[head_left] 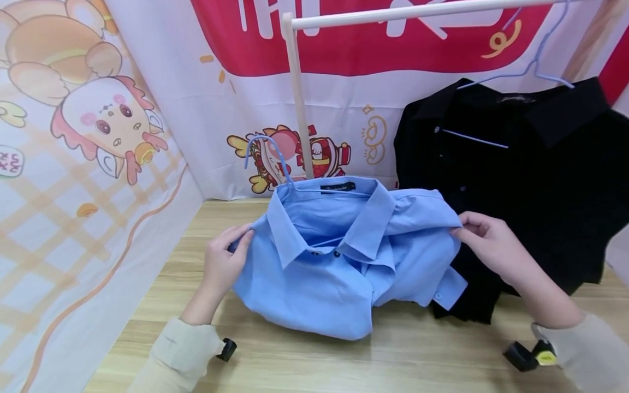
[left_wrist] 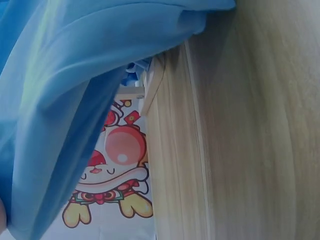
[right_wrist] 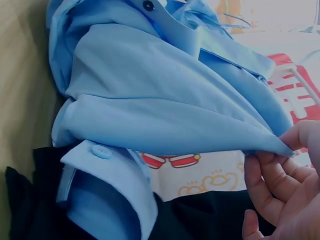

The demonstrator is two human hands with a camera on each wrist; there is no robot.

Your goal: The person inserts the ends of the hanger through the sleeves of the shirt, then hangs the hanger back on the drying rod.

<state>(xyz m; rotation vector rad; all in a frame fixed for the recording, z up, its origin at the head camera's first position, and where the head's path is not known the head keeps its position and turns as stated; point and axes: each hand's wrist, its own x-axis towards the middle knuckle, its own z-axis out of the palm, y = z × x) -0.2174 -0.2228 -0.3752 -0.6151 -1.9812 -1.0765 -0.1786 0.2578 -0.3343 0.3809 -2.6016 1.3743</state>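
Note:
A light blue collared shirt (head_left: 314, 300) is held up above the wooden table, with a blue wire hanger (head_left: 285, 164) inside it. The hanger's hook rises out of the neck at the left and is not on the rail. My left hand (head_left: 225, 259) pinches the shirt's left-side shoulder. At the opposite shoulder my right hand (head_left: 491, 245) pinches the cloth between thumb and fingers. One cuff (right_wrist: 105, 155) with a button hangs below the right hand. In the left wrist view, the blue cloth hides most of the left hand.
A black shirt (head_left: 516, 180) hangs on another blue hanger (head_left: 535, 65) from the white rail (head_left: 408, 12), close behind my right hand. The rack's wooden post (head_left: 301, 103) stands behind the blue shirt. Printed cloth (head_left: 98, 109) covers the walls around the wooden table (head_left: 275, 360).

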